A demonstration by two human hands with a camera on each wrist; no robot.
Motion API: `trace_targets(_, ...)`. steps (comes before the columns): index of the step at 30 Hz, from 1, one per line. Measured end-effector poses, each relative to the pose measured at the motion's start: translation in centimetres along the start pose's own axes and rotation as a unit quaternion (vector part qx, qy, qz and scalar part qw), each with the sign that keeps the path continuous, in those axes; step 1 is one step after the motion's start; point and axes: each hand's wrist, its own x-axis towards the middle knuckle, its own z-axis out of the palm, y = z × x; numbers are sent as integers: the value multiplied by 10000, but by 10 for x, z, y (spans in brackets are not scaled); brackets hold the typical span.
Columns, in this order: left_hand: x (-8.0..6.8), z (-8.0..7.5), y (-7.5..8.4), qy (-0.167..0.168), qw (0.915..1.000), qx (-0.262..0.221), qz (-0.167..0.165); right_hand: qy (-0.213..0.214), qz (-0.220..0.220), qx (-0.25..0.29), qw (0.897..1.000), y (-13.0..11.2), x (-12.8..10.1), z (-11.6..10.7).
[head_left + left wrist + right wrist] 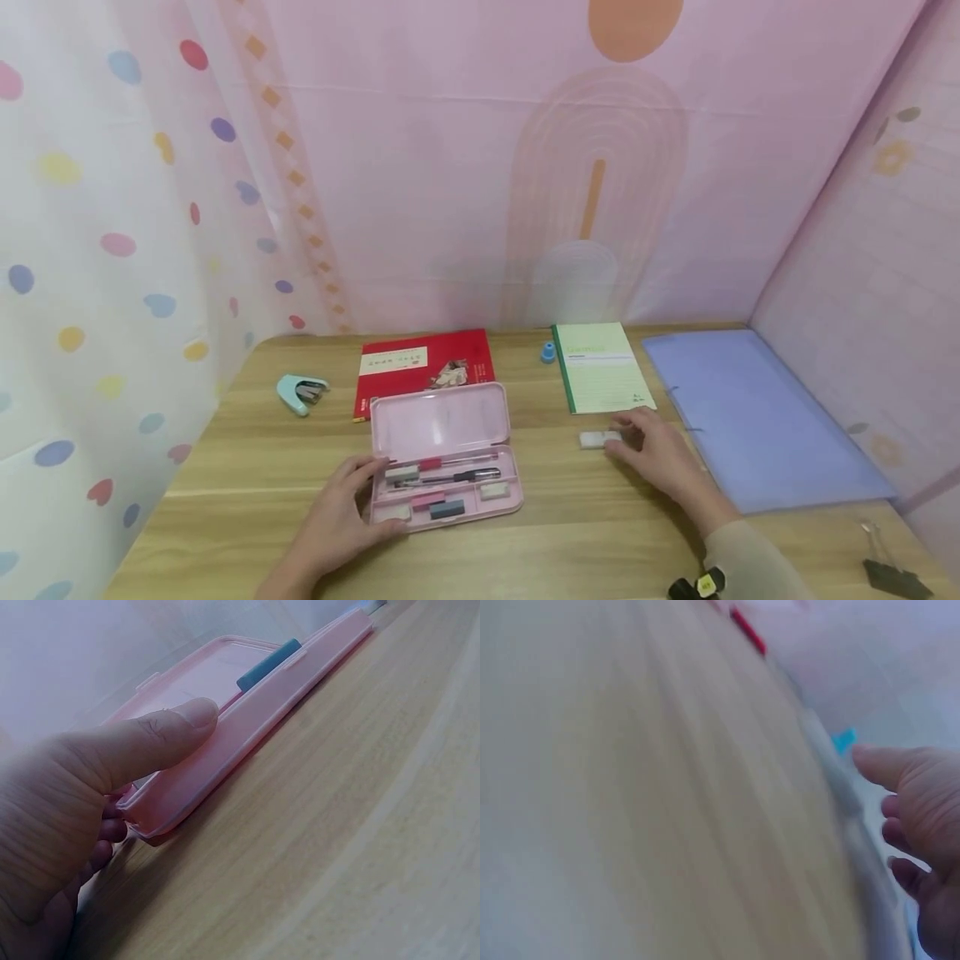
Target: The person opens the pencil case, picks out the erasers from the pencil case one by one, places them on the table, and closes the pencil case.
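Left hand (pixel 337 517) holds the open pink case (pixel 476 421) at its left end, thumb at the front edge; right hand (pixel 663 458) arches over the right end of a white eraser (pixel 590 440), whether pinching I cannot tell. Worktop (pixel 555 533) stretches between case and eraser; a notebook (pixel 606 375) lies just behind, a blue folder (pixel 772 433) beside the right wrist.

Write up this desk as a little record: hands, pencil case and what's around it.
left hand: grips the left end of the pencil case
right hand: at the right end of the white block, grip unclear
pencil case: pink, lid open, pens and small blocks inside
behind case: red book
left side: light-blue stapler
right side: green-edged notebook, blue folder, black binder clip
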Motion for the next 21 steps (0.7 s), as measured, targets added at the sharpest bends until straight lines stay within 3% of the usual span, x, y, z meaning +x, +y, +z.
trace_targets(4, 0, -2, 0, 13, 10000, -40, 70, -109, -603, 111, 9981, -42, 0, 5)
trace_targets(8, -1, -4, -1, 30, 9999, -30, 107, -791, -1434, -10, 9865, -87, 1, 22)
trace_targets(11, -2, -4, 0, 23, 10000, -33, 70, -1226, -1905, -112, 9739, -107, 3, 38)
trace_targets(14, -3, -3, 1, 41, 10000, -44, 61, -1475, -2114, -105, 9662, -117, 5, 51)
trace_targets(21, -3, -2, 2, 103, 9999, -29, 122, -1697, -2075, -267, 9630, -121, 9, 62)
